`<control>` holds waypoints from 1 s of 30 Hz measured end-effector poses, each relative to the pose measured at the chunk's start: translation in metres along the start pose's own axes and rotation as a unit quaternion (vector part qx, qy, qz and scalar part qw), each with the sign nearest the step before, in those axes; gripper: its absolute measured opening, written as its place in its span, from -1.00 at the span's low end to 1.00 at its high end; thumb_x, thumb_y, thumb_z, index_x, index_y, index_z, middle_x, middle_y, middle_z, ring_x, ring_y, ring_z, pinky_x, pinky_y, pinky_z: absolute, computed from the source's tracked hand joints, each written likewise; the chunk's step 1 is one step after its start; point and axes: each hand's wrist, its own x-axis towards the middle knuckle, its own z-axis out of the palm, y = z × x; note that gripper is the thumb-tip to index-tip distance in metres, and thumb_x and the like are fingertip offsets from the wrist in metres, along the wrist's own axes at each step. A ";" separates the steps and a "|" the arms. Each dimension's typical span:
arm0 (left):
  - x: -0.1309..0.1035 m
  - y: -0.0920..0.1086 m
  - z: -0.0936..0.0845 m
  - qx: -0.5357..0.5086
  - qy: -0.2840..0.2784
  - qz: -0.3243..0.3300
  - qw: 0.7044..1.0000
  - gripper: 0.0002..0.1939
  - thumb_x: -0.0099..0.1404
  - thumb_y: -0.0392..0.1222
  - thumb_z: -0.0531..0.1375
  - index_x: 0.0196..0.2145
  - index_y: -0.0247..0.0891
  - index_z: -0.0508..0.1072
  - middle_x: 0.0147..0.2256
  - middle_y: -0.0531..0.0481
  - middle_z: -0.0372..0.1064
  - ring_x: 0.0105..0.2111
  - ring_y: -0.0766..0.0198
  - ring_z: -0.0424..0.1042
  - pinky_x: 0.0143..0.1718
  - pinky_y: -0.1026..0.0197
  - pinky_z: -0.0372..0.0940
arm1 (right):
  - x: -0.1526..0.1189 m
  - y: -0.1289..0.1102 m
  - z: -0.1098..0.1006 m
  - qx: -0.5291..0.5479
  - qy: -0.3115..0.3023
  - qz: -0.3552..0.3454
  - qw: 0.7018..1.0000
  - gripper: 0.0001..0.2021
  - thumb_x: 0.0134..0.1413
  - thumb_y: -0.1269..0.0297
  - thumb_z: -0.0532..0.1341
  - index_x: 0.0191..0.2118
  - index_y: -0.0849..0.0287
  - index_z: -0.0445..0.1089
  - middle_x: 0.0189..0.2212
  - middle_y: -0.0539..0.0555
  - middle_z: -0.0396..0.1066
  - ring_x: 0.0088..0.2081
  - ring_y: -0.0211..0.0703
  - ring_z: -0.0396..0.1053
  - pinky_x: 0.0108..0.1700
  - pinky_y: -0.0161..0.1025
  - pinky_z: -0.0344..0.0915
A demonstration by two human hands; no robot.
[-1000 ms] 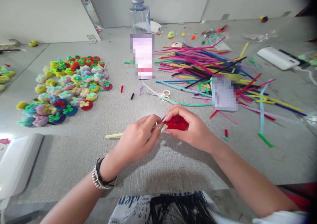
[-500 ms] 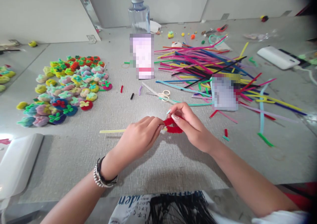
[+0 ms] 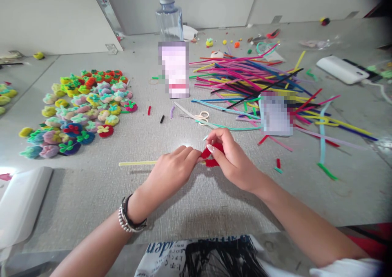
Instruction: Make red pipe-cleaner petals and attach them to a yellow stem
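Observation:
A small red fuzzy piece [image 3: 212,162] is held between my two hands above the grey table. My left hand [image 3: 174,167] is closed, pinching its left end together with a pale yellow pipe cleaner [image 3: 136,163] that sticks out to the left. The fingers of my right hand [image 3: 228,152] are bent round the red piece from the right, the thumb pressing on it. Just beyond the hands lie scissors [image 3: 202,118] with cream handles.
Finished fuzzy flowers [image 3: 81,101] cover the table at left. A heap of coloured pipe cleaners [image 3: 251,77] lies at back right. Around are a bottle [image 3: 170,18], a blurred phone-like object [image 3: 179,71], a white case [image 3: 24,203] and a white power bank [image 3: 341,69].
My right thumb and fingers have shifted slightly left over the red piece. The view has moved a little; both hands keep their hold.

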 end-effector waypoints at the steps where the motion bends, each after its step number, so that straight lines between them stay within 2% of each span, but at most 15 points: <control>1: 0.000 0.001 0.000 -0.005 -0.003 -0.006 1.000 -0.69 0.48 -0.13 -0.10 -0.29 -0.29 0.34 -0.42 -0.02 0.36 -0.42 0.27 0.33 -0.54 0.27 0.09 | 0.000 0.000 0.000 -0.004 0.000 0.000 1.000 -0.88 0.30 0.38 -0.01 -0.09 0.07 0.11 -0.21 0.05 0.22 -0.26 -0.23 0.26 -0.22 -0.20 0.30; 7: 0.001 0.005 0.000 -0.105 -0.052 -0.070 0.991 -0.68 0.48 -0.14 -0.12 -0.26 -0.30 0.35 -0.37 -0.04 0.38 -0.40 0.28 0.36 -0.41 0.24 0.19 | 0.000 -0.001 0.001 -0.028 -0.002 -0.010 1.000 -0.84 0.26 0.44 -0.01 -0.09 0.08 0.11 -0.19 0.07 0.23 -0.22 -0.22 0.28 -0.17 -0.21 0.31; 14: 0.002 0.005 0.001 -0.223 -0.077 -0.134 0.963 -0.74 0.45 -0.17 -0.05 -0.31 -0.27 0.37 -0.38 0.00 0.40 -0.44 0.33 0.34 -0.43 0.27 0.13 | -0.001 0.000 0.004 -0.042 -0.006 -0.022 0.999 -0.81 0.23 0.48 -0.01 -0.09 0.10 0.10 -0.19 0.08 0.25 -0.19 -0.21 0.29 -0.13 -0.21 0.31; 25: 0.001 0.006 0.005 -0.281 -0.085 -0.156 0.943 -0.75 0.45 -0.20 -0.05 -0.29 -0.24 0.39 -0.40 0.07 0.40 -0.43 0.35 0.32 -0.38 0.28 0.10 | -0.002 0.004 0.007 -0.053 -0.016 -0.036 0.998 -0.80 0.24 0.47 -0.03 -0.06 0.08 0.07 -0.19 0.08 0.25 -0.18 -0.20 0.31 -0.12 -0.20 0.33; 30: 0.002 0.007 0.004 -0.292 -0.089 -0.160 0.939 -0.74 0.45 -0.20 -0.03 -0.35 -0.25 0.37 -0.44 0.08 0.38 -0.48 0.38 0.27 -0.42 0.28 0.07 | -0.001 0.006 0.009 -0.045 -0.033 -0.031 0.998 -0.80 0.25 0.46 -0.04 -0.05 0.07 0.05 -0.19 0.08 0.25 -0.20 -0.20 0.32 -0.18 -0.22 0.35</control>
